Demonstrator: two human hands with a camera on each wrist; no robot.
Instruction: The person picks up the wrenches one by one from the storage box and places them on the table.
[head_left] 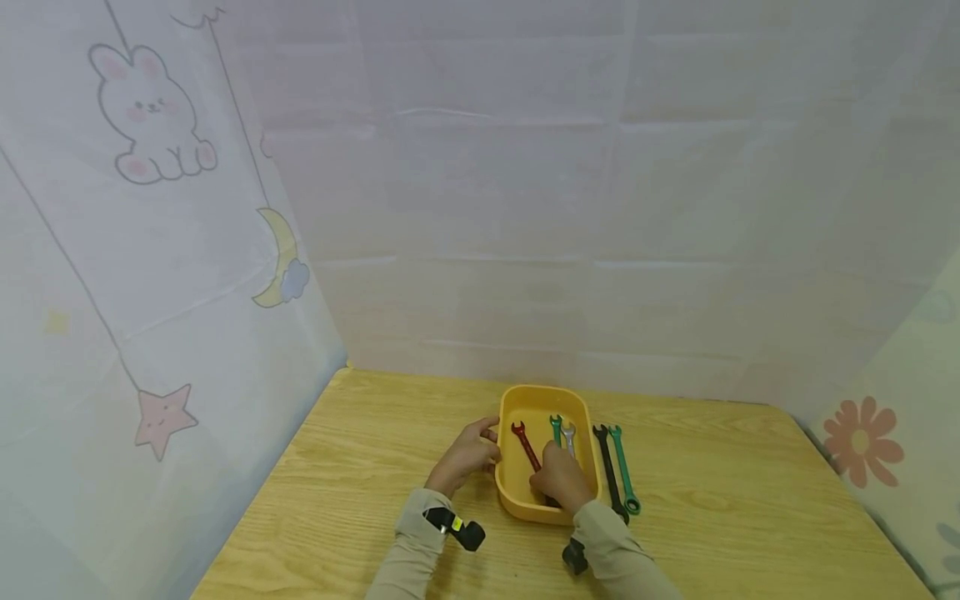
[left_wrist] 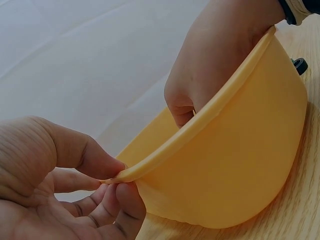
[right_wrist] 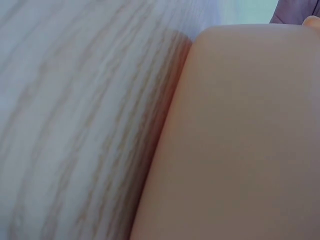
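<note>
A yellow plastic tray (head_left: 525, 507) with raised sides stands on the table. My left hand (head_left: 472, 454) pinches its left rim, thumb on one side and fingers below, as the left wrist view shows. My right hand (head_left: 562, 477) reaches down inside the tray with bent fingers; its fingertips are hidden. Around it in the tray lie a red wrench (head_left: 527, 445), a green wrench (head_left: 557, 427) and a silver wrench (head_left: 569, 435), each partly covered by the hand. Whether the right hand grips one of them cannot be seen. The right wrist view shows mostly the tray's outer wall (right_wrist: 235, 135).
Just right of the tray, a black wrench (head_left: 610, 467) and a green ratcheting wrench (head_left: 624, 471) lie side by side on the wooden table (head_left: 720, 492). A pale hanging sheet (head_left: 525, 208) stands behind the table, with printed sheets at both sides.
</note>
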